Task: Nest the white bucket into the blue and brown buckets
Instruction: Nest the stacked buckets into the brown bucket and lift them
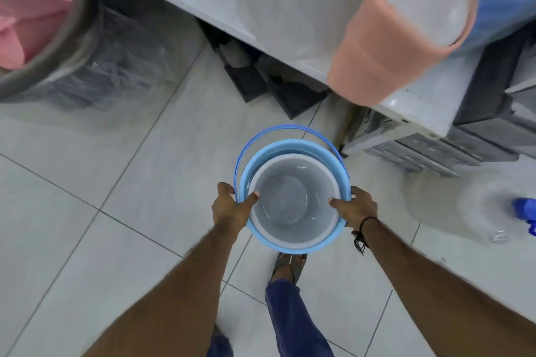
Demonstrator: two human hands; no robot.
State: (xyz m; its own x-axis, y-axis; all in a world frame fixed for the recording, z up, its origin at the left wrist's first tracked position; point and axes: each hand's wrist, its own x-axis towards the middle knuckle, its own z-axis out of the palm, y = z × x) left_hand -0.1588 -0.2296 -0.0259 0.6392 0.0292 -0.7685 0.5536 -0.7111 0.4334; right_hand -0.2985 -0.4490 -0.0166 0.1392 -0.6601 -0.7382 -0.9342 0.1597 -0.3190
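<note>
Both hands hold the stack at centre frame: my left hand wraps the blue bucket at its rim with the thumb hooked over the edge of the white bucket, and my right hand does the same on the opposite side — fingers closed on the rim, thumb pressing inward. The white bucket already sits inside the blue, its rim just below the blue rim; the blue handle lies folded toward the top of the frame. I cannot see a brown bucket from here; it may be hidden under the blue one. To finish well, I'd press down evenly with both thumbs so the white seats level — not cocked to one side — and keep the handle clear of the rims.
</note>
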